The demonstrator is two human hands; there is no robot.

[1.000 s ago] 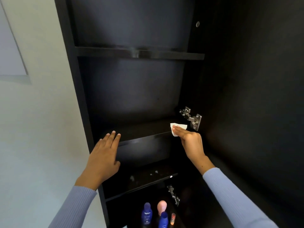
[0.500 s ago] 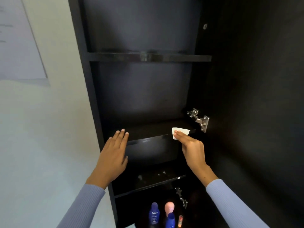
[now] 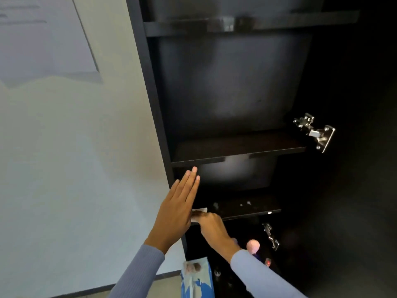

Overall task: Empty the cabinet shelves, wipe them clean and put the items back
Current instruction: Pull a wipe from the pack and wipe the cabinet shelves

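The left hand (image 3: 178,209) hides most of the white wipe (image 3: 198,215).

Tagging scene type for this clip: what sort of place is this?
Probably a home bathroom or utility corner: a tall black wooden cabinet with open shelves, a blue-and-white wipes pack, and a pink-capped toiletry bottle on a lower shelf.

Dark cabinet (image 3: 150,117), door open: middle shelf (image 3: 238,150) bare; lower shelf (image 3: 247,208) carries pale specks (image 3: 245,204) and a white wipe (image 3: 198,215) at its left front edge.
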